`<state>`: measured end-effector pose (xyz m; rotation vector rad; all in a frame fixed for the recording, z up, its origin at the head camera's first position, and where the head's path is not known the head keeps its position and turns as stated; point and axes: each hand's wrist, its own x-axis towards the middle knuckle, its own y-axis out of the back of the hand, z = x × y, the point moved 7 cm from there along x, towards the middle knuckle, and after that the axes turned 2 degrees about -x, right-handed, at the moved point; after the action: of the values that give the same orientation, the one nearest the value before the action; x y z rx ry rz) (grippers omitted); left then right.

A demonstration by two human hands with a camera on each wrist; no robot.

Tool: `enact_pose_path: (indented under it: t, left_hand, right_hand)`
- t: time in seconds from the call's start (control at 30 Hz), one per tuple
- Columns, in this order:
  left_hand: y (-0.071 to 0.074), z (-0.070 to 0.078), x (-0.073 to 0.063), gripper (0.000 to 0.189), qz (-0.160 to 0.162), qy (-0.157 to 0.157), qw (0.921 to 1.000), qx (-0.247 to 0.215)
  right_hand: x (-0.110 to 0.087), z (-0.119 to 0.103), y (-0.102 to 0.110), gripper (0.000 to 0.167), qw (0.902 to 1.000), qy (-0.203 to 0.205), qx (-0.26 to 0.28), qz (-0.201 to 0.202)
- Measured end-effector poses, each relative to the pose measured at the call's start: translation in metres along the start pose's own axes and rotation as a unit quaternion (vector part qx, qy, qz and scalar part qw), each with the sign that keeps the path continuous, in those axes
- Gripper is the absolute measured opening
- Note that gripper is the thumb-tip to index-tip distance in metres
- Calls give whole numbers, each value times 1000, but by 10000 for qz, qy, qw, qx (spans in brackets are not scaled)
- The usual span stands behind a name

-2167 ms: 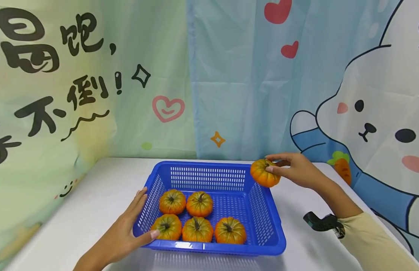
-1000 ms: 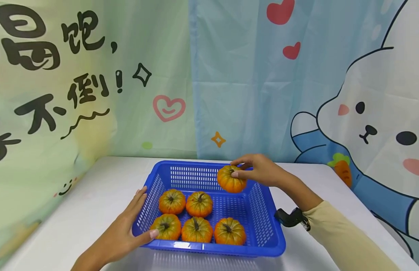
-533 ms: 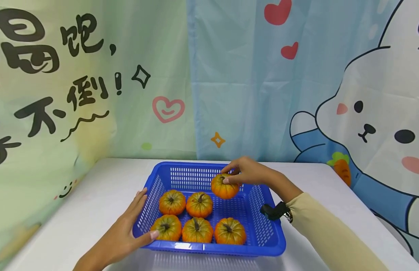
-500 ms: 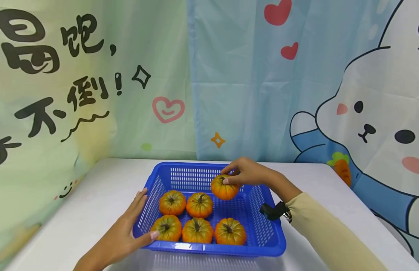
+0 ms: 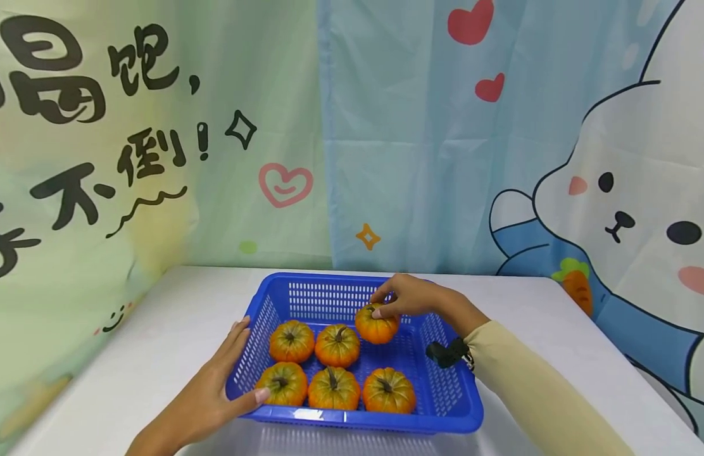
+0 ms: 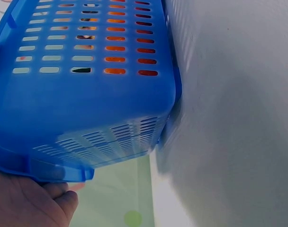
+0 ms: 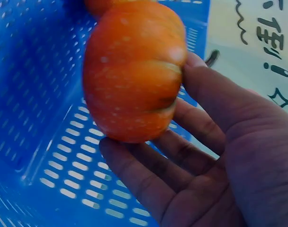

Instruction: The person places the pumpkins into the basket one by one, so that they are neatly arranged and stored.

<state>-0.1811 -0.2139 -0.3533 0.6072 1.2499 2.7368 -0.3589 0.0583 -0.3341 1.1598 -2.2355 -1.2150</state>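
Observation:
In the head view, my right hand [image 5: 413, 296] pinches a small orange pumpkin [image 5: 377, 327] by its top, over the back right part of a blue plastic basket [image 5: 420, 423]. The right wrist view shows the pumpkin's orange side [image 7: 132, 75] between thumb and fingers, with slotted basket mesh below. My left hand [image 5: 201, 399] grips the basket's near left corner, thumb over the rim and fingers along the outer side. Inside the basket sit several more pumpkins: two behind, one a left pumpkin [image 5: 292, 341], and three along the near wall, including a right pumpkin [image 5: 389, 390].
The basket stands on a white table [image 5: 141, 354]. Behind it hangs a printed curtain [image 5: 380, 145] with hearts, writing and a cartoon rabbit. A black device [image 5: 445, 353] is strapped at the right wrist, over the basket's right wall.
My right hand has carried its pumpkin leftward from above the basket's right rim, then lowered it inside. The left hand and the other pumpkins have stayed put.

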Motion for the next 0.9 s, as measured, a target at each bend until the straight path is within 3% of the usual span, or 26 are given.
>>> enact_pose_path:
  t: [0.17,0.43,0.53,0.77,0.9]
  left_hand:
    - [-3,0,0,92,-36,97,9999,45]
    - [1,2,-1,92,36,15,9999,99]
    - [1,1,0,91,18,40,10000,88]
    - [0,1,0,91,5,61,10000,60]
    - [0,1,0,92,9,71,10000,62]
  right_hand:
    - [0,6,-10,31,9994,-43,-7,-336]
    - [1,12,-19,27,9938,-761,311,-744]
    - [0,11,-20,31,9924,-866,210,-844]
    - [-6,9,-30,37,9830,-1012,371,-1488]
    - [-8,7,-31,49,9818,-958,416,-1589]
